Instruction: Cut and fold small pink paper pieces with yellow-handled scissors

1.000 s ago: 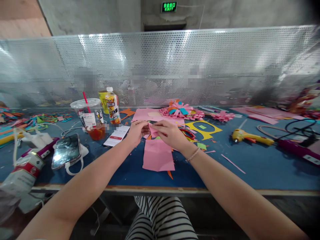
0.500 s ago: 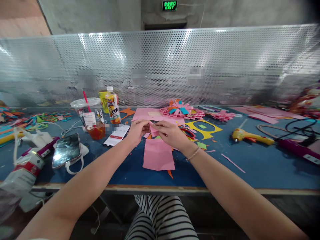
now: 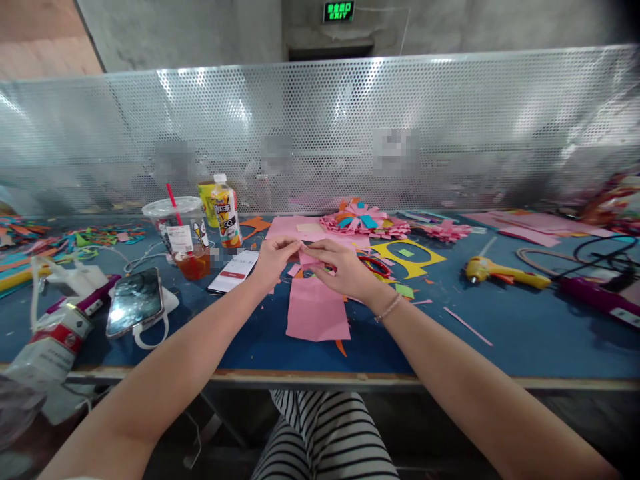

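Note:
Between my hands is a small piece of pink paper (image 3: 309,258), partly covered by fingers. My left hand (image 3: 275,259) pinches it from the left with thumb and index finger. From the right, the fingertips of my right hand (image 3: 345,265) are closed on the same paper. A larger pink sheet (image 3: 318,310) lies flat just below the hands, nearer the table's front edge. Red-handled scissors (image 3: 377,267) rest to the right of my right hand, partly hidden by it. Behind my hands another pink sheet (image 3: 285,228) lies on the table.
A cup with a straw (image 3: 187,247), a bottle (image 3: 227,217) and phones (image 3: 135,303) stand or lie left. Yellow cut paper (image 3: 415,267) and a yellow glue gun (image 3: 505,272) lie right. Fringed paper flowers (image 3: 357,219) are behind, before a perforated metal screen (image 3: 320,120).
The fingers of my right hand have shifted on the small pink paper and look straighter. The paper sits lower and flatter between my hands.

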### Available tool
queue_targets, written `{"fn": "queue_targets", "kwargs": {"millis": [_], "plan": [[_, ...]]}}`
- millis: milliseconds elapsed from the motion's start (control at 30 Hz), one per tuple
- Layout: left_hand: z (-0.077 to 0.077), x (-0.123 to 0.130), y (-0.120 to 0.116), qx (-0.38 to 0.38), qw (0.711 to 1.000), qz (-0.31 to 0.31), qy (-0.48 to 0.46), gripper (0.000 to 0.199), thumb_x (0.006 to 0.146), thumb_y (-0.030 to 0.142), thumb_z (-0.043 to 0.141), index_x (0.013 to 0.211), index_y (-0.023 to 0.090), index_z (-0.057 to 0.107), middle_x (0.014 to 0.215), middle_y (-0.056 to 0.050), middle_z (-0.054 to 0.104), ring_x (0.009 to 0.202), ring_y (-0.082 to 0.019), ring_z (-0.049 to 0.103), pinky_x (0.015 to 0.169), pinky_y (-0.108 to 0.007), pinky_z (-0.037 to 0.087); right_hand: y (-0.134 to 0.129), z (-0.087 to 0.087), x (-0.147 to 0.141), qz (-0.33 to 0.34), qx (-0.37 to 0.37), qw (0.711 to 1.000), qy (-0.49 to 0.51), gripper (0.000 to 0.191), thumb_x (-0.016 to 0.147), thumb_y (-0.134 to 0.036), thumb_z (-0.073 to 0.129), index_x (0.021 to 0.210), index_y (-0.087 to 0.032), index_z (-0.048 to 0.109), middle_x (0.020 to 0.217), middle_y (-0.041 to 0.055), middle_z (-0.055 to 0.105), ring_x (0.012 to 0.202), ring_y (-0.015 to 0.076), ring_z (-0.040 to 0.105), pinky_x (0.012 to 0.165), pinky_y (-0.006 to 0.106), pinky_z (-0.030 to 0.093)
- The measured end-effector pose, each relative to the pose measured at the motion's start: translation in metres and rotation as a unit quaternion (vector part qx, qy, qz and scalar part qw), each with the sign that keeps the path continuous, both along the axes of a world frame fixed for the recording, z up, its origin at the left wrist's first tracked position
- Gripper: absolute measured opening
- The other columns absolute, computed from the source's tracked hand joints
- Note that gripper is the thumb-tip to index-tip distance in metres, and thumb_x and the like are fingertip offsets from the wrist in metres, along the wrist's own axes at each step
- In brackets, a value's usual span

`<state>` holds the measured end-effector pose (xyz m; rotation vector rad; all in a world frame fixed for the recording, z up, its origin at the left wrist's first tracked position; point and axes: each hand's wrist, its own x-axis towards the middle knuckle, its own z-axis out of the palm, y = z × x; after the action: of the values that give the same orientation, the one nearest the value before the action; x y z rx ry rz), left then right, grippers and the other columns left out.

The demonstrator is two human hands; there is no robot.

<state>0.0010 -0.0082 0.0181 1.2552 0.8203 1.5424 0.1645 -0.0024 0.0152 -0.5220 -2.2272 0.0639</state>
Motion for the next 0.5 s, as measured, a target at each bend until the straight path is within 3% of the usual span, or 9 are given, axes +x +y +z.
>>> {"fn": "queue_targets", "kwargs": {"millis": [167, 300, 500], "plan": [[0.0011, 0.0011, -0.0026, 0.048, 0.995, 0.050, 0.072, 0.015, 0.060, 0.028, 0.067, 0.066, 0.014, 0.063, 0.060, 0.001, 0.060, 0.056, -0.008, 0.053, 0.058, -0.022, 0.045, 0.0022, -0.0037, -0.0075, -0.017, -0.191, 0.974, 0.120, 0.024, 0.078, -0.034, 0.054, 0.095, -0.017, 0.055, 0.084, 0.0051, 0.060, 0.073, 0.0138, 0.058, 0.061, 0.025, 0.048], [0.0023, 0.0032, -0.0057, 0.070, 0.991, 0.060, 0.098, 0.012, 0.060, 0.024, 0.066, 0.066, 0.014, 0.063, 0.061, 0.001, 0.060, 0.055, -0.008, 0.052, 0.057, -0.021, 0.043, 0.0059, -0.0042, -0.0105, -0.034, -0.249, 0.964, 0.091, 0.026, 0.080, -0.040, 0.051, 0.076, -0.015, 0.057, 0.065, 0.0004, 0.053, 0.058, 0.0098, 0.048, 0.051, 0.022, 0.039], [0.0026, 0.0048, -0.0064, 0.066, 0.991, 0.056, 0.101, 0.012, 0.060, 0.024, 0.067, 0.066, 0.015, 0.062, 0.058, 0.002, 0.057, 0.052, -0.007, 0.049, 0.055, -0.021, 0.041, 0.0061, -0.0010, -0.0107, 0.005, -0.314, 0.941, 0.130, 0.031, 0.075, -0.045, 0.055, 0.072, -0.014, 0.056, 0.059, -0.0028, 0.047, 0.052, 0.0072, 0.040, 0.049, 0.022, 0.033]]}}
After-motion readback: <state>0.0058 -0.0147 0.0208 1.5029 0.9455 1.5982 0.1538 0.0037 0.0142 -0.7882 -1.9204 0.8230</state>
